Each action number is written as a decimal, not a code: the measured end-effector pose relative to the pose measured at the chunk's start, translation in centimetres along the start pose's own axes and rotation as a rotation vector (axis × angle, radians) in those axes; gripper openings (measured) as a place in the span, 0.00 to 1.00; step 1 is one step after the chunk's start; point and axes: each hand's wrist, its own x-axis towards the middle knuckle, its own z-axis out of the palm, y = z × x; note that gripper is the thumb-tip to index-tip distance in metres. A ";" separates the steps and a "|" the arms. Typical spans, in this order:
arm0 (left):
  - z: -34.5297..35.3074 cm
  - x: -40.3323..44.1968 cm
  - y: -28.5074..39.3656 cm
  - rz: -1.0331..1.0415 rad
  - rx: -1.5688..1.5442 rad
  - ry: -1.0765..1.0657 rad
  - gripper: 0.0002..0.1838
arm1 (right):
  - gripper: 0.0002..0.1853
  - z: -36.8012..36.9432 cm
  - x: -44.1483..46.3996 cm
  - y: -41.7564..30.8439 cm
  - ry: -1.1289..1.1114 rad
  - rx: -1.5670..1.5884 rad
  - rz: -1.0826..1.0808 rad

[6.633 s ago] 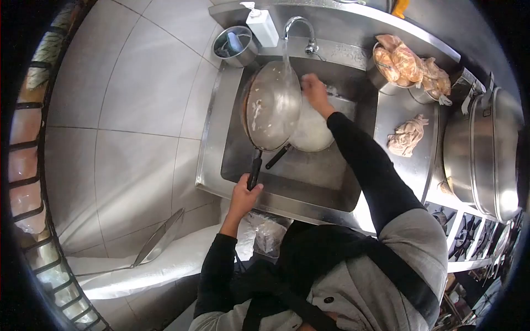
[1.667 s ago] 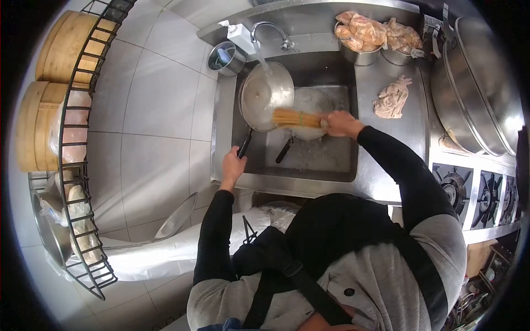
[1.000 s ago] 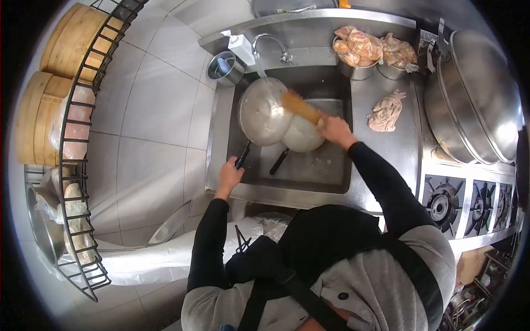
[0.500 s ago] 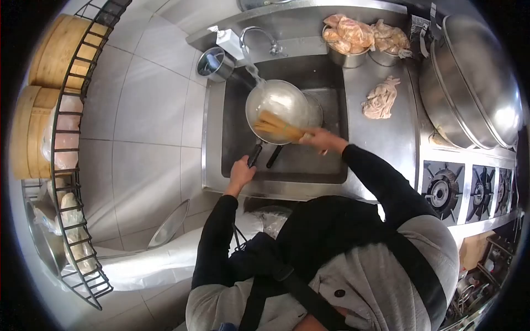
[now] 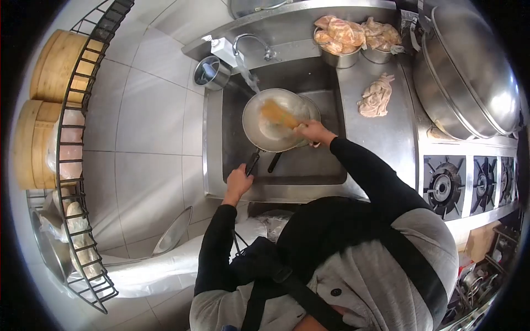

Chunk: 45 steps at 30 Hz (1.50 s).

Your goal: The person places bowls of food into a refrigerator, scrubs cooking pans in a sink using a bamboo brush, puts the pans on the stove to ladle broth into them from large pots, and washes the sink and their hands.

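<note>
**A pan point(image 5: 255, 131) and a brush point(image 5: 280, 116) were in hand**

The left hand point(image 5: 239, 179) was wrapped around the pan's black handle point(image 5: 252, 163). The pan was in the sink point(image 5: 317, 168), above a second pan point(image 5: 274, 163). The brush, blurred, was over its interior, clasped by the right hand point(image 5: 313, 132), apart from the left.

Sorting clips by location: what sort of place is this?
Probably a commercial kitchen. There's a row of heavy burners at right, large bamboo containers that look like steamers at left, and a deep metal sink with the tap running.
</note>
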 end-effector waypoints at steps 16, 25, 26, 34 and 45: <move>-2.0 -1.1 -5.3 -0.097 0.097 0.007 0.22 | 0.29 -6.7 1.8 -0.8 0.169 -0.674 -0.256; -3.1 0.8 -6.3 -0.147 0.056 0.157 0.22 | 0.26 -0.6 2.8 -1.7 0.023 -0.606 -0.435; -3.1 0.4 -5.8 -0.156 0.077 0.164 0.22 | 0.27 -0.3 3.5 -1.7 0.098 -0.583 -0.372; -4.5 -0.3 -4.3 -0.155 0.074 0.187 0.19 | 0.32 0.1 -1.1 -4.3 0.099 -0.439 -0.276; -2.8 0.7 -3.8 -0.113 0.063 0.202 0.19 | 0.37 2.6 0.3 -2.1 0.173 -0.272 -0.115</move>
